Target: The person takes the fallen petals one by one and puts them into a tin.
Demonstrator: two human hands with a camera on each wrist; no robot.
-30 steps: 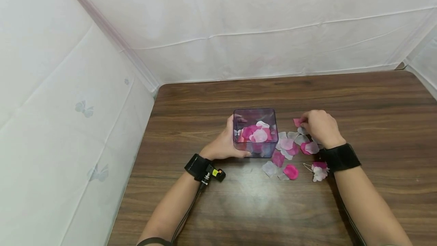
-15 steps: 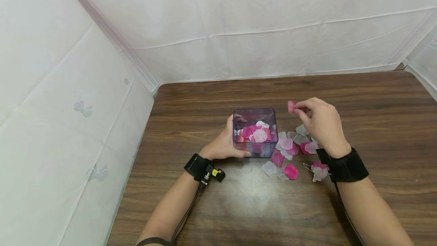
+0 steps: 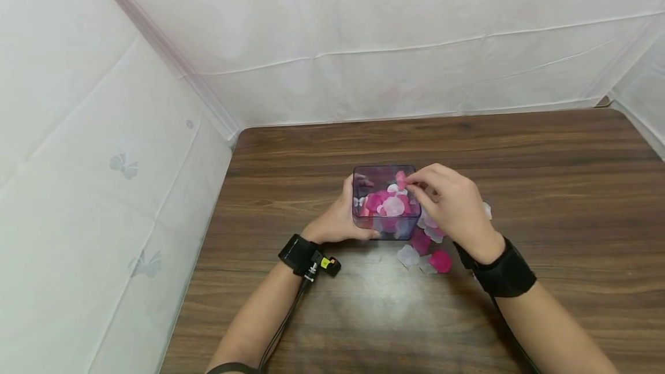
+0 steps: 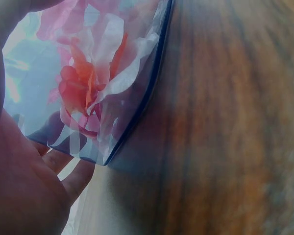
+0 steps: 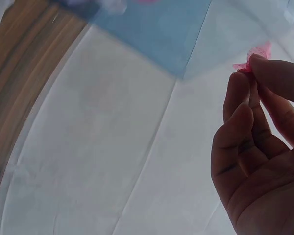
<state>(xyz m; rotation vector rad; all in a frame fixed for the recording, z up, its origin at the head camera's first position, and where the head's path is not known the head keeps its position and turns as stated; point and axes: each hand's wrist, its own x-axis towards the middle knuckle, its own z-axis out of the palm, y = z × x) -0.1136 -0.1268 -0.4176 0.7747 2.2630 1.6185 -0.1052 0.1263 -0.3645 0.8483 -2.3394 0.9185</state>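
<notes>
The pink petal (image 3: 400,179) in the right hand (image 3: 454,206) is over the far right part of the clear purple box's opening in the head view, its longer side running roughly near to far; whether it dips below the rim cannot be told. Thumb and fingertips pinch its right edge. The purple box (image 3: 387,228) faces its square mouth upward, with sides running roughly left-right and near-far. The left hand (image 3: 337,216) grips it from the left, thumb along the near wall, fingers showing through the far left wall. Half a second ago the petal was out to the right of the box and farther off; the right hand has since come left, while the box has hardly shifted. Pink and white petals (image 3: 393,206) are heaped inside. Right of the box, loose petals lie on the brown table (image 3: 301,157), among them a white petal (image 3: 408,255) and a deep pink petal (image 3: 440,261) at the near end. The right hand and its black strap (image 3: 506,273) block the view of much of that scatter. White sheeting (image 3: 332,91) hangs beyond the far edge.
</notes>
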